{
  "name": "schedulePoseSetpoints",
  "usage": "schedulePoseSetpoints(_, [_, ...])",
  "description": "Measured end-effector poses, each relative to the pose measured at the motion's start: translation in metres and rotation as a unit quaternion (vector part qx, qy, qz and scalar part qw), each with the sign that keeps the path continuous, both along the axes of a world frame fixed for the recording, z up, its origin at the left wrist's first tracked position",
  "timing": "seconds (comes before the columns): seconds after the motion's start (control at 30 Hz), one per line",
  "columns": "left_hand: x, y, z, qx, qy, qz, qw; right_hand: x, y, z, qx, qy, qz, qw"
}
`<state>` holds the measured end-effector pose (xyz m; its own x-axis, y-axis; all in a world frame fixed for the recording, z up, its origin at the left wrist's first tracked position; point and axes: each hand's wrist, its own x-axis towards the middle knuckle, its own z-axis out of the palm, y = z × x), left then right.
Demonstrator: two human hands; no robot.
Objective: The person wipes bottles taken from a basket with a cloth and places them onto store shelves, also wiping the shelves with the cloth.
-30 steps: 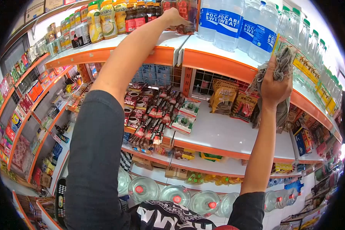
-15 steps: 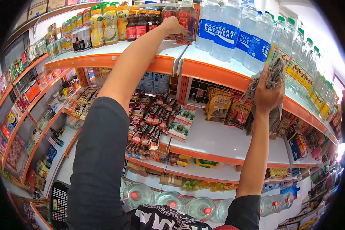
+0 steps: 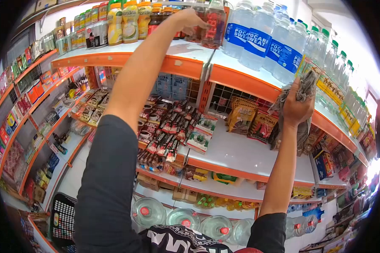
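My left hand (image 3: 189,21) is raised over the top shelf (image 3: 188,49), its fingers apart and pointing at a bottle of dark red drink (image 3: 214,28). Whether the fingertips touch it I cannot tell. A second dark bottle stands partly hidden behind the fingers. On the right, my right hand (image 3: 297,107) grips a crumpled grey cloth (image 3: 305,86), which hangs down in front of the shelf's orange edge (image 3: 249,83). Large Pocari Sweat bottles (image 3: 256,40) stand between the two hands. Left of my left hand are yellow-capped bottles (image 3: 131,23) and small brown bottles (image 3: 155,19).
Below are shelves with coffee sachets (image 3: 166,126) and snack packs (image 3: 242,116). Large water bottles with red caps (image 3: 183,219) line the bottom. Green-capped bottles (image 3: 325,46) continue to the right. A black basket (image 3: 63,217) stands at lower left.
My left hand has drawn up and slightly left, away from the front of the dark red bottles. The view has shifted a little. My right hand still holds the cloth in about the same place.
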<state>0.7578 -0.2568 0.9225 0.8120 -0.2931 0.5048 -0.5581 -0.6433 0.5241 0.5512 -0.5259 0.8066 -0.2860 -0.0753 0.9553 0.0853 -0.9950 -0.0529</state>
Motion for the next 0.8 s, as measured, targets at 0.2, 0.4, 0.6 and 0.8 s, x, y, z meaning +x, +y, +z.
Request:
schedulePoseSetpoints(0.2, [-0.125, 0.116, -0.015, -0.224, -0.115, -0.136, 0.958, 0.003, -0.005, -0.002, 0.019, 0.007, -0.033, 0.999])
schedulePoseSetpoints(0.4, [-0.203, 0.284, -0.144, -0.282, -0.237, 0.053, 0.928, 0.007, -0.016, -0.003, 0.052, 0.034, -0.056, 0.997])
schedulePoseSetpoints(0.6, [-0.315, 0.477, -0.405, -0.382, -0.01, 0.458, 0.803, 0.029, -0.088, -0.007, 0.027, 0.045, -0.176, 0.983])
schedulePoseSetpoints(0.8, [-0.508, 0.528, -0.674, -0.142, 0.323, 0.768, 0.534, 0.055, -0.166, 0.013, -0.092, -0.047, -0.274, 0.956])
